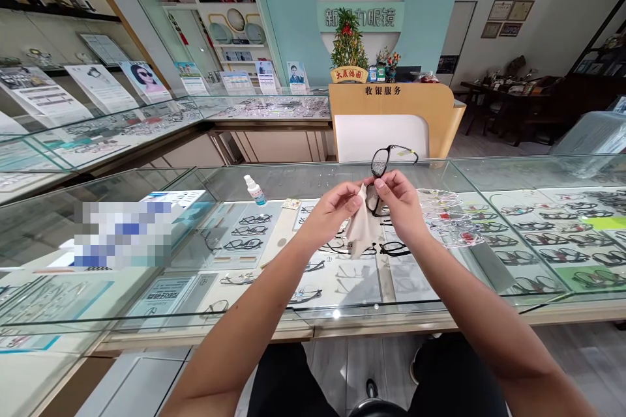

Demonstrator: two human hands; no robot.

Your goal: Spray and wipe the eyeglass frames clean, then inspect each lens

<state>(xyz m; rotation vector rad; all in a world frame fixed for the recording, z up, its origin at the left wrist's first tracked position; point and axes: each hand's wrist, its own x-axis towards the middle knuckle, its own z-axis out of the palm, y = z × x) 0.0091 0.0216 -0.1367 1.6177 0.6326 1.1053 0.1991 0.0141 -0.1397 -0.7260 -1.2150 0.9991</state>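
Observation:
A pair of black-framed eyeglasses (380, 162) is held above the glass counter, turned so that one lens stands above the other. My right hand (401, 202) is closed on the frame near its middle, thumb in front. Pinched in my left hand (332, 212) is a beige cloth (362, 232), which hangs down beside the lower lens. Thumb and fingers of the left hand meet at the cloth's top edge, close to the glasses. The cloth and fingers partly hide the lower lens. To the left, a small white spray bottle (256, 191) stands upright on the counter.
Below my hands, the glass display counter (313, 319) holds rows of eyeglasses (244, 244). Several clear frames (447, 212) lie right of my right hand. A small patterned packet (292, 204) sits near the bottle. Beyond stands a wooden cashier desk (445, 120).

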